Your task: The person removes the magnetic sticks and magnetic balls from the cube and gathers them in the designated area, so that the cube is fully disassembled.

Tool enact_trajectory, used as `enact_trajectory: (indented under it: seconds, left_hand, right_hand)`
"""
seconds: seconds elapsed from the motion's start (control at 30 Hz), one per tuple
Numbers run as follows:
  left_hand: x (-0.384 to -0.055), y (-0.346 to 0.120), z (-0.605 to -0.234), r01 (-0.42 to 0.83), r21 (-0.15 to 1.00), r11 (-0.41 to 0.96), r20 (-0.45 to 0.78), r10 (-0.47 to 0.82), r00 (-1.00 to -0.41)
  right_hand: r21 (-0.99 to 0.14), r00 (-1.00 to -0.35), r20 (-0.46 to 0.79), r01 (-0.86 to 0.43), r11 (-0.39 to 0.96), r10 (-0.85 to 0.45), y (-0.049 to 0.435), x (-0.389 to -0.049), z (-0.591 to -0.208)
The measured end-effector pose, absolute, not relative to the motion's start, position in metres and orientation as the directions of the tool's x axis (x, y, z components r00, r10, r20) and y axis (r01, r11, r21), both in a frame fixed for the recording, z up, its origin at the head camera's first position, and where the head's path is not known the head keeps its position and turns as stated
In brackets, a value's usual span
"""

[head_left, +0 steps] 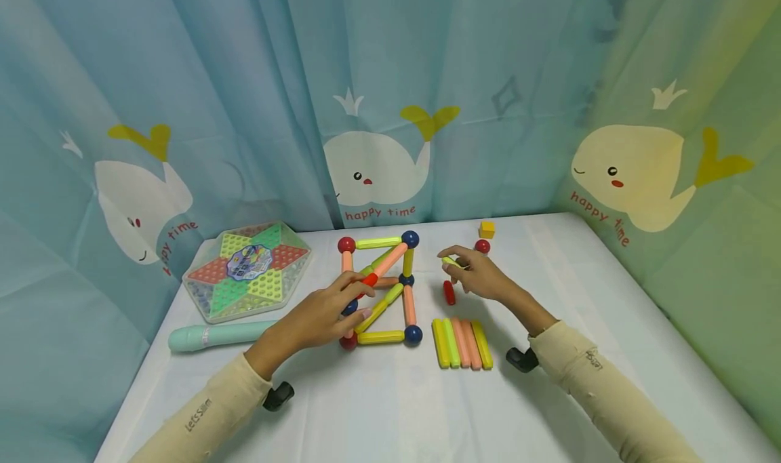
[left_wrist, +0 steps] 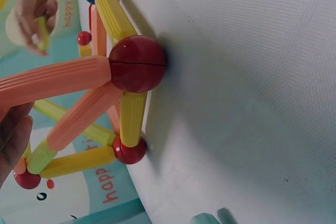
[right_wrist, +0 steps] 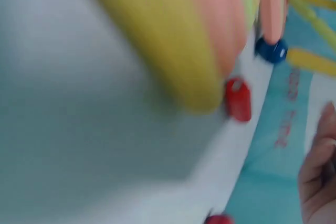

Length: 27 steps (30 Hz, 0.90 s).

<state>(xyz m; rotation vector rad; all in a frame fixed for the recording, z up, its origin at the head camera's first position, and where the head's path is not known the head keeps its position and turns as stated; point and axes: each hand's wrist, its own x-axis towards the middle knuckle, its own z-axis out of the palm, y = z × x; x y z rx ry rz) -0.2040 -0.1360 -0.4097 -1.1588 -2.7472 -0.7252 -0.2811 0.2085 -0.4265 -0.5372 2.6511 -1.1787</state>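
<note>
A frame of magnetic sticks and balls [head_left: 381, 337] stands mid-table, in yellow, green, orange and red sticks with red and blue balls. My left hand [head_left: 326, 310] grips its near left side, fingers and thumb curled at the upper sticks. In the left wrist view, fingertips [left_wrist: 11, 142] show beside an orange stick [left_wrist: 58, 80]. To the right of the frame, my right hand [head_left: 478, 274] pinches a yellow-green magnetic stick [head_left: 451, 262] above the table. Below that hand lies a short red stick [head_left: 449, 292]. The right wrist view is blurred and shows part of the hand [right_wrist: 319, 177] at its edge.
Several loose sticks [head_left: 457, 344] lie in a row at front right. Behind the right hand are a red ball [head_left: 482, 246] and a yellow cube [head_left: 487, 230]. At left sit a star-patterned game board [head_left: 213, 273] and a teal tube [head_left: 222, 334]. A whale-print curtain [head_left: 488, 165] borders the table.
</note>
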Motion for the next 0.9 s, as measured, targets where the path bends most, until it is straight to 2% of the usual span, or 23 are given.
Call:
enact_trajectory:
  seconds: [0.17, 0.27, 0.57, 0.9]
  left_hand:
    - [-0.204, -0.136, -0.41, 0.691, 0.398, 0.603, 0.238, 0.66, -0.713]
    - [-0.204, -0.136, -0.409, 0.693, 0.399, 0.601, 0.236, 0.663, -0.711]
    - [-0.202, -0.137, -0.409, 0.682, 0.401, 0.611, 0.229, 0.654, -0.721]
    - [-0.203, -0.136, -0.409, 0.685, 0.397, 0.611, 0.228, 0.657, -0.719]
  right_hand:
    - [-0.715, -0.868, -0.199, -0.189, 0.673, -0.455, 0.236, -0.287, -0.439]
    - [-0.694, -0.837, -0.26, -0.185, 0.696, -0.482, 0.247, -0.29, -0.445]
    - [-0.521, -0.828, -0.352, -0.214, 0.826, -0.436, 0.245, -0.302, -0.46]
    - [-0.492, -0.824, -0.356, -0.236, 0.838, -0.441, 0.241, -0.304, -0.462]
